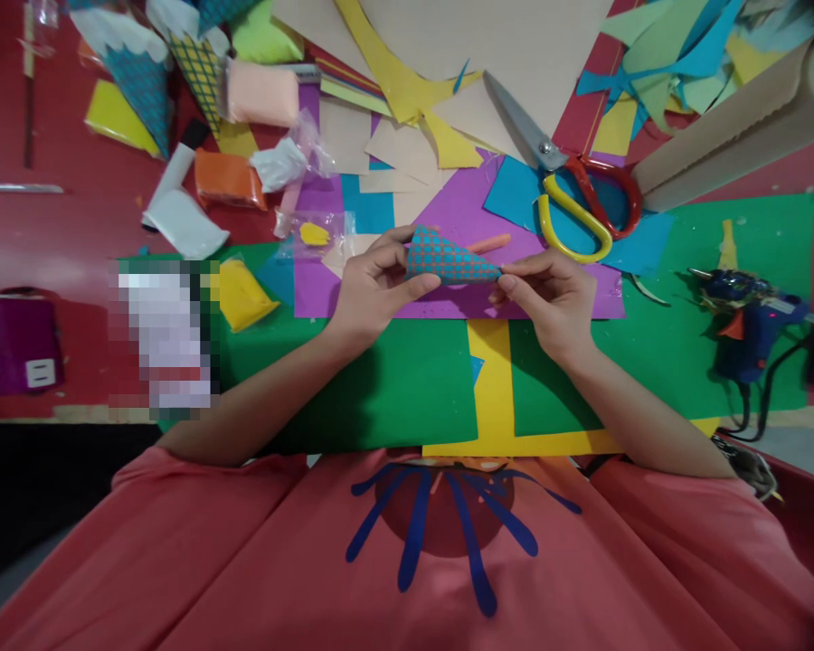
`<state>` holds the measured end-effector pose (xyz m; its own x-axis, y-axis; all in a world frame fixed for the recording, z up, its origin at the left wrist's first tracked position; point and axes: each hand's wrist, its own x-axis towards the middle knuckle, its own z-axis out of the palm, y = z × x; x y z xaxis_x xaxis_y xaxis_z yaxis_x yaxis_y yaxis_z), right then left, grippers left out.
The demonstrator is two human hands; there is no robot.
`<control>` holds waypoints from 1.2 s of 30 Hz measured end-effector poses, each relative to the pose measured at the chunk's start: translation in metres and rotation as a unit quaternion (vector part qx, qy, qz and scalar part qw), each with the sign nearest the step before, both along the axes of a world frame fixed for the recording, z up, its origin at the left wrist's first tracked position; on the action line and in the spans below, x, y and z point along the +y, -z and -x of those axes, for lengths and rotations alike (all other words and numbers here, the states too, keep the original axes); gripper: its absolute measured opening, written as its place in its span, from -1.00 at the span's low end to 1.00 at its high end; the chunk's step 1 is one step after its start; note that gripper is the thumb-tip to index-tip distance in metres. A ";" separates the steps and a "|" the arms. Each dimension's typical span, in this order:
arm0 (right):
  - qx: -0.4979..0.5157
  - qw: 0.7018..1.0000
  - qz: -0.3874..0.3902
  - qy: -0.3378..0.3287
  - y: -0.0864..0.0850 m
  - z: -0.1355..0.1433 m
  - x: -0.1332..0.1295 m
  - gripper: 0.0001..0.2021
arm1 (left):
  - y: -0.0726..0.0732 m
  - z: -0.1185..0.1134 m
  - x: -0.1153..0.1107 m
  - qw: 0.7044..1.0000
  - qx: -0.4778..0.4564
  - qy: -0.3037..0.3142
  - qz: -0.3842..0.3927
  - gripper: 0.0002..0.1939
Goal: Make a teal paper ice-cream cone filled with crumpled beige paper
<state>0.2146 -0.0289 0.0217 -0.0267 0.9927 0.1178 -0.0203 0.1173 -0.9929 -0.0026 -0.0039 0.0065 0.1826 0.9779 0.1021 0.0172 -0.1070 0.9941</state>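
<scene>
Together, my left hand (383,282), curled around the wide end, and my right hand (553,294), pinching the tip, hold a blue checked cone (449,258) above the purple sheet (461,303); squeezing too hard could crumple its narrow point.

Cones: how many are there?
3 clearly: the held cone between left hand and right hand, plus a blue cone and a yellow cone at upper left. More may be cut off above.

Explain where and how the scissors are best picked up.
Probably by the yellow handle, the right hand coming from the near side: the scissors lie handles toward us, yellow closest, with the blades pointing away. That hand pinches the tip of the cone, though.
</scene>
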 end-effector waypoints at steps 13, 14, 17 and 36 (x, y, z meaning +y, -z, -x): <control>-0.013 1.000 -0.002 0.003 0.000 -0.002 0.000 -0.77 | -0.004 0.001 0.000 0.999 0.022 0.000 0.030 -0.76; -0.013 1.000 -0.007 0.004 0.000 -0.002 0.000 -0.77 | -0.004 0.001 0.000 0.999 0.029 -0.004 0.021 -0.73; -0.007 1.000 -0.014 0.001 -0.001 -0.002 0.000 -0.77 | -0.004 0.003 0.000 0.998 0.052 -0.013 -0.022 -0.68; 0.004 1.000 0.006 -0.021 0.001 -0.002 0.002 -0.76 | 0.006 0.006 0.005 0.988 0.068 -0.028 -0.134 -0.63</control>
<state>0.2167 -0.0273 0.0203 -0.0672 0.9921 0.1060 -0.0333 0.1040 -0.9940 -0.0085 0.0014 0.0004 0.1586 0.9280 0.3372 0.1614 -0.3613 0.9184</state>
